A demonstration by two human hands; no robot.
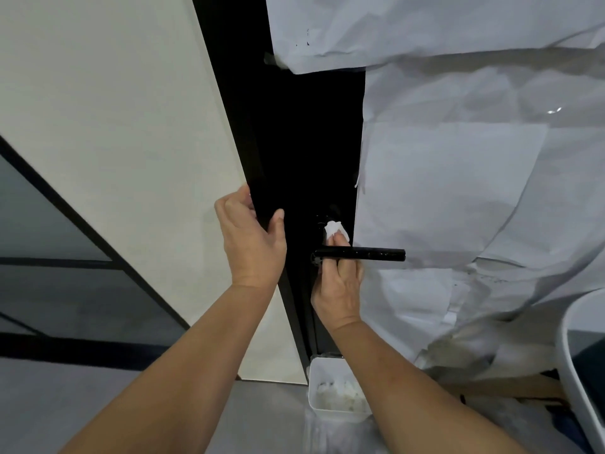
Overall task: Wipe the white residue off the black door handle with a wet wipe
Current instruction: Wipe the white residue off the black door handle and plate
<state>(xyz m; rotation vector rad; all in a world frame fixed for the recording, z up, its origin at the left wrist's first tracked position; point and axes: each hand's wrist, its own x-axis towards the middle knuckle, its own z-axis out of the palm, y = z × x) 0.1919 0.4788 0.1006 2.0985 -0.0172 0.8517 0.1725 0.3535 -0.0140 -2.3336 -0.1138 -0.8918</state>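
A black lever door handle (376,254) juts out to the right from a black door (304,152). My right hand (339,290) reaches up behind the handle's base and pinches a crumpled white wet wipe (335,228), held against the door just above the handle near a round black lock part. The lever crosses in front of my right fingers. My left hand (250,237) grips the door's left edge, thumb on the front face and fingers wrapped behind it.
White paper sheeting (474,158) covers the door to the right of the handle. A white bin (334,388) holding used wipes stands on the floor below. A white curved basin rim (576,355) is at the right edge. A white wall panel (114,126) is left.
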